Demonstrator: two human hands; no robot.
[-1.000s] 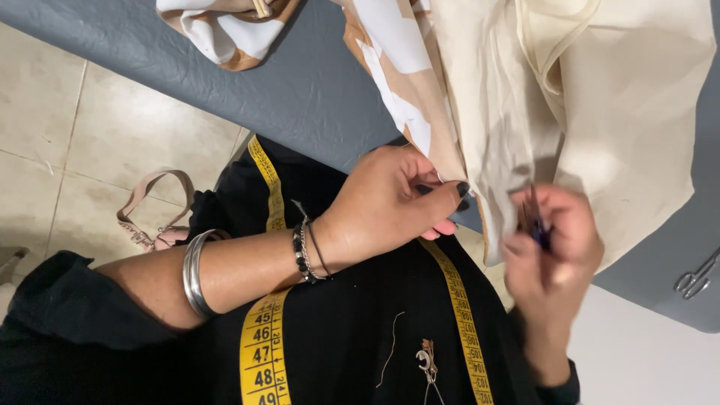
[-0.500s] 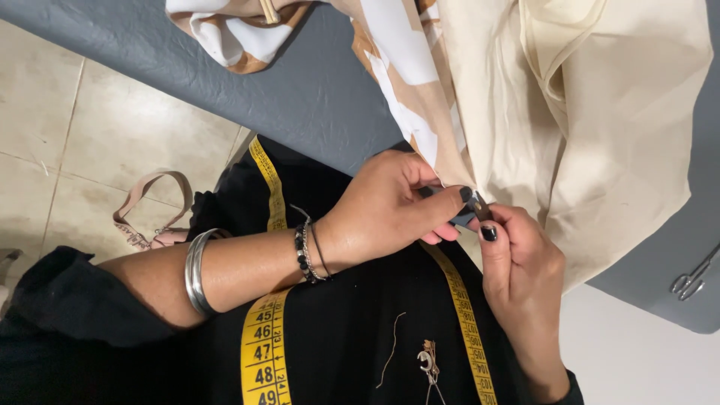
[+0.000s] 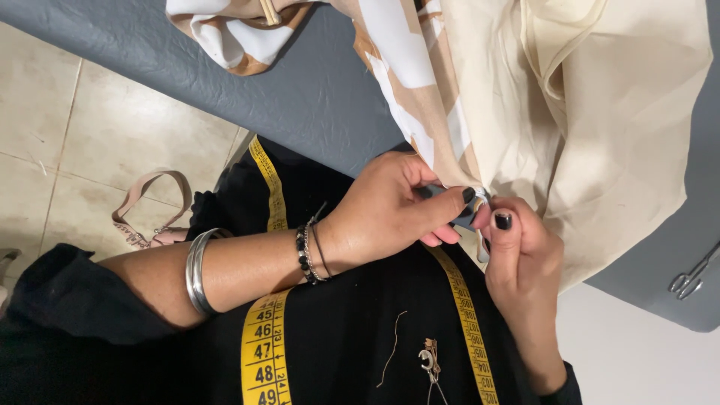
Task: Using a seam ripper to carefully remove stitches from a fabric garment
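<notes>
A cream fabric (image 3: 607, 112) with a brown-and-white patterned layer (image 3: 405, 82) hangs over the edge of a grey table (image 3: 315, 97). My left hand (image 3: 390, 214), with bangles and beaded bracelets on its arm, pinches the fabric's lower edge between thumb and fingers. My right hand (image 3: 521, 262) comes up from below and grips the same spot, fingertips touching the left thumb. A small dark grey thing shows between the two hands; I cannot make out what it is. A yellow tape measure (image 3: 266, 352) hangs over my black clothing.
Metal scissors (image 3: 694, 274) lie on the grey table at the far right. A pink strap sandal (image 3: 146, 214) lies on the tiled floor at the left. A small metal charm (image 3: 429, 364) and a loose thread sit on my black top.
My right hand has moved left and up to meet the left hand at the fabric edge. The left hand has kept its pinch in place.
</notes>
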